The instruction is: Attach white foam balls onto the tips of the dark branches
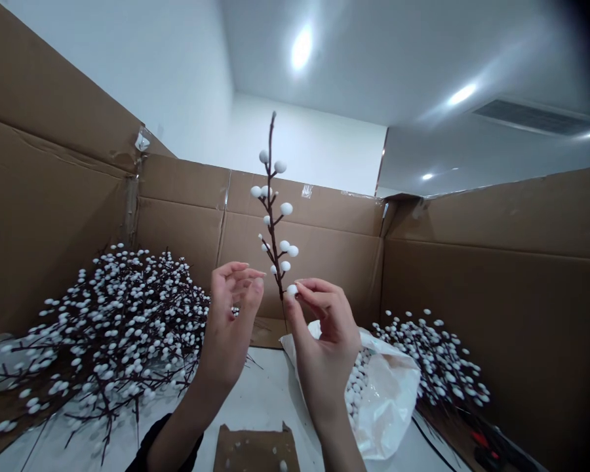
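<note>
A dark brown artificial berry branch (271,216) stands upright before me, with several white berries on its side twigs and a bare tip. My right hand (324,328) pinches a white foam berry (292,290) between thumb and fingers, right beside the lower stem. To the left of the stem is my left hand (233,314), its fingers curved and parted from the thumb, with nothing visible between them. The branch's lower end is a thin stalk that runs down behind my right hand, so what supports it is hidden.
A large heap of berry branches (137,321) lies at left, a smaller bunch (432,354) at right. A white plastic bag (391,406) of loose berries sits behind my right hand. A cardboard piece (255,449) lies in front; tall cardboard walls (177,223) surround the white table (260,393).
</note>
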`<state>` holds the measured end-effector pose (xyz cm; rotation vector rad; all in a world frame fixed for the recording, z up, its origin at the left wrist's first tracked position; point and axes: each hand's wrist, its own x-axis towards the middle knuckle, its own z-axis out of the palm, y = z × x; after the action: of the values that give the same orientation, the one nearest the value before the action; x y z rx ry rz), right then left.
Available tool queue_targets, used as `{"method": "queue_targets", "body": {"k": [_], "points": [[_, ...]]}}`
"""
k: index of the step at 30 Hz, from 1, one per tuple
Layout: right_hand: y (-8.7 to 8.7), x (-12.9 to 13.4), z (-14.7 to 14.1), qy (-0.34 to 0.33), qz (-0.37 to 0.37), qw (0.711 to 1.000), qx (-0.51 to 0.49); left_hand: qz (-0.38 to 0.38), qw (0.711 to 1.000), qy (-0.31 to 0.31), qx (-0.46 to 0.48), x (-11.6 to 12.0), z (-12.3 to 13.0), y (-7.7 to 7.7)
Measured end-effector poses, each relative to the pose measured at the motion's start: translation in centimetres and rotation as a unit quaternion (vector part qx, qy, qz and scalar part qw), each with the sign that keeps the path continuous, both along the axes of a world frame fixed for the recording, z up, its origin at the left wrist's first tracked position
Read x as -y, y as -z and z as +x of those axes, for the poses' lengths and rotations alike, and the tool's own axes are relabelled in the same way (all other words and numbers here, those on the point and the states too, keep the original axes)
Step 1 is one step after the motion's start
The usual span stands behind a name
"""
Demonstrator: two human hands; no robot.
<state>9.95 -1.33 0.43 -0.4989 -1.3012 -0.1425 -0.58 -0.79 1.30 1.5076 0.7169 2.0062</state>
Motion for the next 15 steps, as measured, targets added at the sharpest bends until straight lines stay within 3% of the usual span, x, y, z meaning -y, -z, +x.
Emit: {"method": "queue_targets", "body": {"k": [3, 6, 9, 15], "points": [[0.2, -0.2, -0.3, 0.153, 0.083, 0.981, 0.09, 0.039, 0.999, -0.005, 0.018, -0.3, 0.1, 0.0], [0.4, -0.4, -0.9, 0.26, 0.111, 0.949, 0.141, 0.048, 0.998, 0.017, 0.044, -0.5, 0.3, 0.0], [0.5, -0.5, -1.6, 0.3, 0.115, 0.936, 0.145, 0.036, 0.996, 0.035, 0.073, -0.7, 0.3, 0.0], [0.7, -0.5, -2.3, 0.317, 0.113, 0.931, 0.145, 0.025, 0.994, 0.049, 0.092, -1.0, 0.0, -0.2]]}}
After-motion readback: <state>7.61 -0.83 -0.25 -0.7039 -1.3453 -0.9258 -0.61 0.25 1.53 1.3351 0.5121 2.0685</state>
